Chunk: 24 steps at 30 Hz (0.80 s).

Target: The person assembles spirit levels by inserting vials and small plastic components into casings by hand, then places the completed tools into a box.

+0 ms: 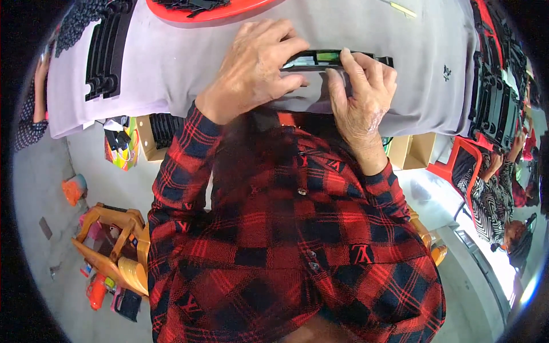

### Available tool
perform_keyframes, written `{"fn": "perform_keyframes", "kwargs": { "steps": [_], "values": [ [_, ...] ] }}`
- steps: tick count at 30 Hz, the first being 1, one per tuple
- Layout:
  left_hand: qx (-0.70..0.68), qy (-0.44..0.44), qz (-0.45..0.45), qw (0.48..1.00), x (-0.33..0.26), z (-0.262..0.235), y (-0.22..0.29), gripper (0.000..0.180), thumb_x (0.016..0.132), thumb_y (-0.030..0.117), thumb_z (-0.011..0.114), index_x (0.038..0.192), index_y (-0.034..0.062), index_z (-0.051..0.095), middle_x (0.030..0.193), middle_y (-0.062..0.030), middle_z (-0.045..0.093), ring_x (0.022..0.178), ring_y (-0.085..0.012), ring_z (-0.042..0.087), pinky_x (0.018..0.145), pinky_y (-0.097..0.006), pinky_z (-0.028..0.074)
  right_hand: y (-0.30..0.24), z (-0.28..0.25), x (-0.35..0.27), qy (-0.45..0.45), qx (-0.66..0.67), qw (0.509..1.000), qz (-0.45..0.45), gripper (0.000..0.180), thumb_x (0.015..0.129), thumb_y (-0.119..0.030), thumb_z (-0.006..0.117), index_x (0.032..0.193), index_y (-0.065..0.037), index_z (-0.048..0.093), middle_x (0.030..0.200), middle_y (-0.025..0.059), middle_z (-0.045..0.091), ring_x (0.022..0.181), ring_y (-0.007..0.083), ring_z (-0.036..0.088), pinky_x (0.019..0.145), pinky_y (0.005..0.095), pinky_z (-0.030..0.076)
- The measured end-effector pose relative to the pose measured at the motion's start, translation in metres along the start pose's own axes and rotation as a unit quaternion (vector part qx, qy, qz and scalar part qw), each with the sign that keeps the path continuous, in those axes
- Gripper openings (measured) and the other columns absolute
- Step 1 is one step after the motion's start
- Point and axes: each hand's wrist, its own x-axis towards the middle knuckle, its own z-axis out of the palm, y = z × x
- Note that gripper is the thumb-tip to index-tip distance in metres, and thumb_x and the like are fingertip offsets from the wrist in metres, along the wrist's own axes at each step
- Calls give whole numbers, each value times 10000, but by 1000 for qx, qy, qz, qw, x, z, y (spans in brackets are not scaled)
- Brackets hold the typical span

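The left hand (254, 68) lay knuckles-up over the left end of a narrow black strip (334, 59), fingers curled down and clamped on it. The right hand (360, 94) gripped the same strip just to the right, thumb pressed against its near edge and fingers wrapped over the far side, so both hands were closed on the one piece. The strip lay flat on the grey cloth-covered table (171, 68), near the table's front edge and about the middle of its width; a green and pale inset showed on the strip between the two hands, and its right end stuck out past the right hand's fingers.

Judging from the grip, the step in hand looked like pressing or seating something into the strip while steadying it against the table. A next move would seem to call for even pressure from both thumbs along the strip, without letting it slide on the cloth.

Outward from the strip, a stack of black moulded parts (106, 48) sat toward the table's left end, a red tray (206, 11) lay at its far edge, and more black parts (497, 97) crowded its right end. Under the table's front edge stood cardboard boxes (409, 151). Left of the table, on the floor, was an orange wooden stool (117, 243).
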Motion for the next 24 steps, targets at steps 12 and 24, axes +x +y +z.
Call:
{"fn": "perform_keyframes", "kwargs": {
  "steps": [12, 24],
  "values": [
    [-58, 83, -16, 995, 7, 12, 22, 322, 704, 104, 800, 1007, 105, 689, 944, -46, 584, 848, -272, 611, 724, -394, 476, 20, -14, 2, -53, -32, 992, -106, 462, 731, -138, 782, 1186, -100, 708, 1070, -9, 654, 944, 216, 576, 829, 392, 423],
    [40, 61, 15, 997, 7, 25, 21, 331, 741, 64, 775, 1061, 134, 729, 980, -53, 631, 900, -252, 641, 747, -385, 495, 28, -13, 9, -70, -14, 983, -168, 491, 731, -123, 765, 1215, -87, 687, 1084, -18, 651, 941, 208, 570, 835, 368, 438]
  ]
}}
